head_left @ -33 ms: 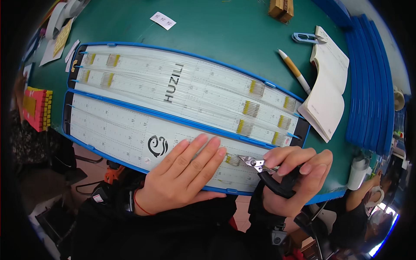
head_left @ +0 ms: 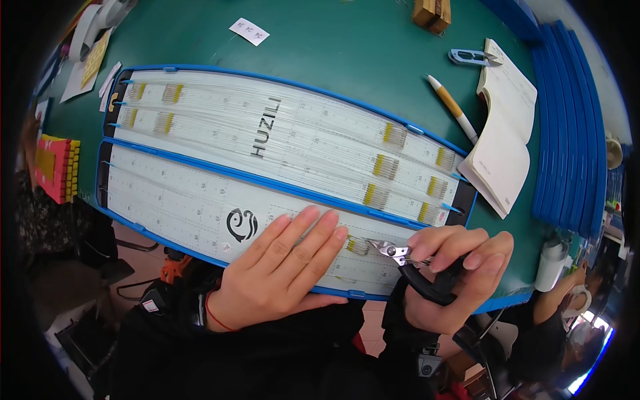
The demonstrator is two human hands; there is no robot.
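A long white fishing-rig case (head_left: 200, 208) with blue edges lies unfolded in two halves. My left hand (head_left: 277, 267) rests flat on its near half, fingers stretched out close together. In my right hand (head_left: 460, 273) are small nippers (head_left: 420, 277) with black handles and silver jaws. Their tips reach to a small bunch of hooks (head_left: 359, 246) with yellow on it, just right of my left fingertips. Whether the jaws touch the hooks is too small to tell. Several similar hook bunches (head_left: 382, 166) and fine clear lines run along the far half.
On the green table (head_left: 333, 40) beyond the case lie a paper slip (head_left: 249, 31) and a wooden block (head_left: 432, 15). To the right are blue thread snips (head_left: 470, 58), a pen (head_left: 453, 110), an open notebook (head_left: 503, 127) and stacked blue cases (head_left: 567, 133). Red-and-yellow pieces (head_left: 57, 170) stand at left.
My right hand and the nippers have shifted very slightly to the right. The left hand stays in place.
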